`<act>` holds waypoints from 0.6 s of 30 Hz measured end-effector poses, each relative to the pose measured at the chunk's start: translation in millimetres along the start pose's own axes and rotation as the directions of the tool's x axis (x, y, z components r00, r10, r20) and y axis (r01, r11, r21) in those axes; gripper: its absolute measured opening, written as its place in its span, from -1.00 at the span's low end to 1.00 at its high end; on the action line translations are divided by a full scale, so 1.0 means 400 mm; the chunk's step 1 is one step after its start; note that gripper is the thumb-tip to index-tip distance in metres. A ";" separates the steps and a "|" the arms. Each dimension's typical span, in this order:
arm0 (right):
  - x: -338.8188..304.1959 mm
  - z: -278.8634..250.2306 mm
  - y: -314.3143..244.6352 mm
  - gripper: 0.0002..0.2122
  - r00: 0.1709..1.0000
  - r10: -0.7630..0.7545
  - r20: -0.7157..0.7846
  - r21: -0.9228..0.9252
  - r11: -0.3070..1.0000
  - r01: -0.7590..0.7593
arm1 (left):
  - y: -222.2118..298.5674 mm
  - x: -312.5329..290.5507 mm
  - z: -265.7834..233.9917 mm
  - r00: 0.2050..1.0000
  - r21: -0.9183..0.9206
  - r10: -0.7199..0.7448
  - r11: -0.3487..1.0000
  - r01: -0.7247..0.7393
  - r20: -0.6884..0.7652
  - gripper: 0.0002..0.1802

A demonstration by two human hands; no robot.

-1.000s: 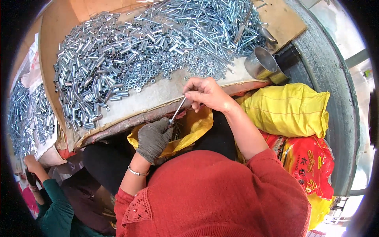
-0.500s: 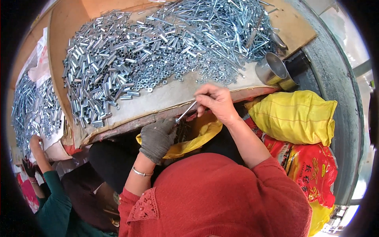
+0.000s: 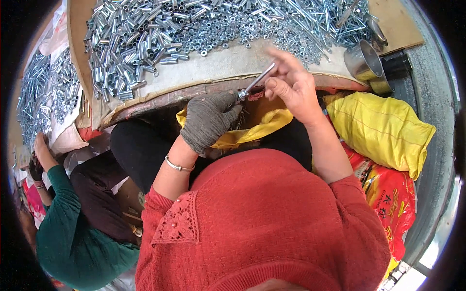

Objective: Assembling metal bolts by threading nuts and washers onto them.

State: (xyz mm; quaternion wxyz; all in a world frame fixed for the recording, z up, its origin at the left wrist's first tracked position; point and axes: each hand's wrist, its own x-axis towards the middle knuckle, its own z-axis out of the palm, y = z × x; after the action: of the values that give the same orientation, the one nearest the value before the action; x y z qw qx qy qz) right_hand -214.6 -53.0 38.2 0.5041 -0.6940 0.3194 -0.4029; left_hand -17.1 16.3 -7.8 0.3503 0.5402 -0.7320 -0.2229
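My left hand [image 3: 209, 119], in a grey knitted glove, pinches the lower end of a slim metal expansion bolt [image 3: 259, 78]. A nut and washer appear to sit beside its fingertips. The bolt slants up and to the right. Close by its upper end is my bare right hand [image 3: 297, 92], fingers and thumb apart; whether a finger brushes the bolt I cannot tell. Below the hands, a yellow sack [image 3: 262, 130] gapes between my knees, with dark thin pieces partly visible inside.
Heaped on the bench ahead are metal sleeves [image 3: 114, 53], nuts and washers [image 3: 233, 34] and long bolts [image 3: 315, 22]. Metal cups [image 3: 364, 60] stand at the right, above a full yellow sack [image 3: 383, 131] and a red bag [image 3: 388, 199]. A co-worker in a green sleeve [image 3: 63, 189] works at the left.
The view has shifted, so the bench sits higher. My right fingers have spread from a pinch at the bolt's upper end. The left hand keeps its hold, and the bolt's shaft looks thicker.
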 end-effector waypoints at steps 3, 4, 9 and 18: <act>-0.011 -0.006 0.008 -0.73 0.925 0.278 0.261 0.099 0.945 -0.312 | 0.015 0.002 -0.009 0.985 -0.256 -0.097 0.958 0.132 0.145 -0.73; -0.013 0.002 0.016 -0.78 0.870 0.334 0.362 0.086 0.918 -0.388 | 0.018 0.003 -0.011 0.964 -0.411 -0.128 0.886 0.216 0.232 -0.71; 0.015 0.059 0.057 -0.76 0.934 0.208 0.292 0.021 0.974 -0.224 | 0.031 0.007 0.001 0.959 -0.388 -0.156 0.890 0.240 0.236 -0.74; -0.027 0.071 0.016 -0.49 0.958 -0.229 0.170 -0.052 0.969 0.241 | -0.025 0.028 -0.074 0.905 -0.346 -0.370 0.894 0.284 -0.212 -0.79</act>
State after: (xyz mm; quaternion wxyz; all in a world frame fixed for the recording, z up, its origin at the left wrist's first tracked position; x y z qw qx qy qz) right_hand -194.7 -33.0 24.9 0.4516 -0.7754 0.2066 -0.3900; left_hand 9.4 4.3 7.5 0.4842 0.6209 -0.5308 -0.3135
